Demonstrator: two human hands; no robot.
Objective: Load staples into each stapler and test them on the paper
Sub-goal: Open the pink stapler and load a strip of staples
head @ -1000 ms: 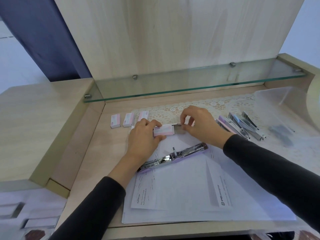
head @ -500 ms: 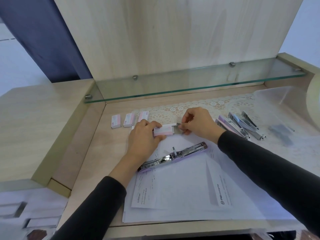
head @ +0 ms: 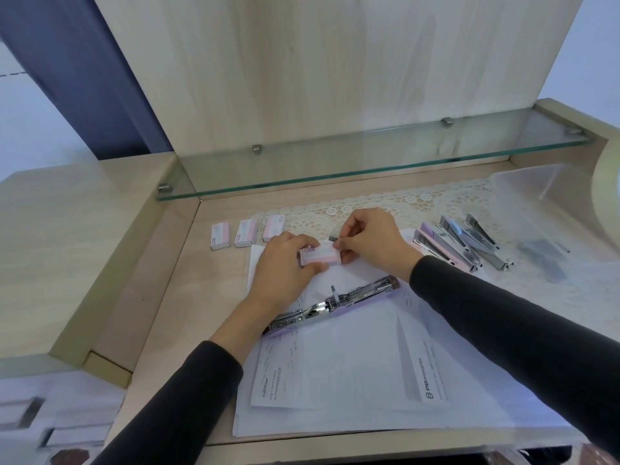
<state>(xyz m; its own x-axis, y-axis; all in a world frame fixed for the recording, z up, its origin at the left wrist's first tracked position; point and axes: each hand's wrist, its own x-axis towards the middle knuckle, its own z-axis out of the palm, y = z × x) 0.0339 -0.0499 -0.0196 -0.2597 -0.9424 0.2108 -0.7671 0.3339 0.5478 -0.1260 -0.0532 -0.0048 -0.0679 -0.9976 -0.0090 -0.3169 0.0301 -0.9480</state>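
Pale wood desk (head: 161, 297), with a glass shelf (head: 369, 169) across its back edge and a lace mat (head: 385, 203) under that shelf.

Mid-desk, just above the far end of the paper (head: 352, 380), sits a pink staple box (head: 320, 256). The left hand (head: 285, 263) has its grip closed round the box, fingers curled over the left end and thumb on the near side. The right hand (head: 372, 239) meets the box at its right end. Its grip is a pinch of thumb and forefinger on a short grey strip (head: 333, 238) that shows just above the box's right corner. The strip is too small to tell more about it.

Just nearer the front edge, an open stapler (head: 332, 302) lies unfolded flat on the paper, running diagonally, chrome channel up, lilac base showing at its right end. The left wrist crosses over its left end. The paper is a loose stack of printed sheets reaching to the desk's front edge.

Toward the back left corner, three more pink staple boxes (head: 246, 233) stand in a row, the rightmost on the mat's edge. Toward the right edge, several staplers (head: 446, 246) lie side by side on the mat, pink and silver. Beyond them, clear plastic (head: 536, 186) covers something dark that I cannot make out.
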